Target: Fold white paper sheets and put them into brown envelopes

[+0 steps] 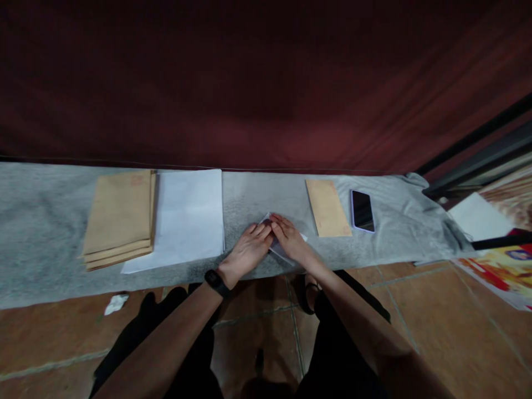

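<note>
A small sheet of folded white paper (283,254) lies on the grey cloth in front of me, mostly covered by my hands. My left hand (249,246) rests on its left side, fingers stretched forward and wearing no visible grip around anything. From the right, my right hand (288,238) lies flat over the paper with its fingers extended. The fingertips of both hands meet near the paper's middle. A black band (216,282) is on my left wrist. Part of the paper shows below and to the right of my right hand; its folds are hard to make out.
Left of my hands are white sheets (189,216) and a stack of brown envelopes (118,213) overlapping them. To the right lie a single brown envelope (328,208) and a phone (363,210). Grey cloth (37,233) covers the narrow surface; a dark red curtain (266,88) hangs behind.
</note>
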`<state>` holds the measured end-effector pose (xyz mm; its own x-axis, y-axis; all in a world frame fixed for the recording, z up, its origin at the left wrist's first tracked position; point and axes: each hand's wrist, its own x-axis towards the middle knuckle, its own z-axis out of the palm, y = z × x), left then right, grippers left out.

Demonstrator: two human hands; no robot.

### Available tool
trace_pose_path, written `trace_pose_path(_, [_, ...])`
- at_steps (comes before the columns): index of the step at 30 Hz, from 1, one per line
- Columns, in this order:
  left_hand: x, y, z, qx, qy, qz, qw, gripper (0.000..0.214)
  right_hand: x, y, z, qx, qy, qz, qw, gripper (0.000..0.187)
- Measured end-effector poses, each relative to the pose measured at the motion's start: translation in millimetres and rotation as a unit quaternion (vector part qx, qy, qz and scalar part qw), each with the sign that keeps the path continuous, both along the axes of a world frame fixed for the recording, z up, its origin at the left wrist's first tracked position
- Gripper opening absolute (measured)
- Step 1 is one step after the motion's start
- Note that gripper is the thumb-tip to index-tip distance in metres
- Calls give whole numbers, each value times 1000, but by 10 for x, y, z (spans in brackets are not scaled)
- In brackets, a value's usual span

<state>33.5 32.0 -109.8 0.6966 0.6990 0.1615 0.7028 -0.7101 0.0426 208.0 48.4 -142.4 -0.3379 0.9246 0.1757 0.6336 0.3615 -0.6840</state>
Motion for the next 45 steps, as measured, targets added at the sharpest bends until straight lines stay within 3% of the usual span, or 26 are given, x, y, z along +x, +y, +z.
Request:
trace_pose_path(5, [-101, 12, -138, -36, -44, 27, 998, 46, -20, -123, -41, 47, -141, -3, 989, 54])
trace_pose_path(11, [-183, 40, -236, -71, -62, 45, 994, 65, -36, -263, -58, 100, -185, -16, 977, 56])
trace_pose_path(33, [-333, 97, -208, -102, -60, 24, 993, 65, 314, -445, -93, 84, -189, -38, 978, 62])
trace_pose_path(40, [-381, 164, -230, -99, -85, 22, 991, 53, 456, -481, -113, 86, -179, -39, 979, 61])
trace_pose_path(45, [-435, 201, -150, -85, -135, 24, 987, 42, 598, -464, -54, 65, -166, -25, 984, 55])
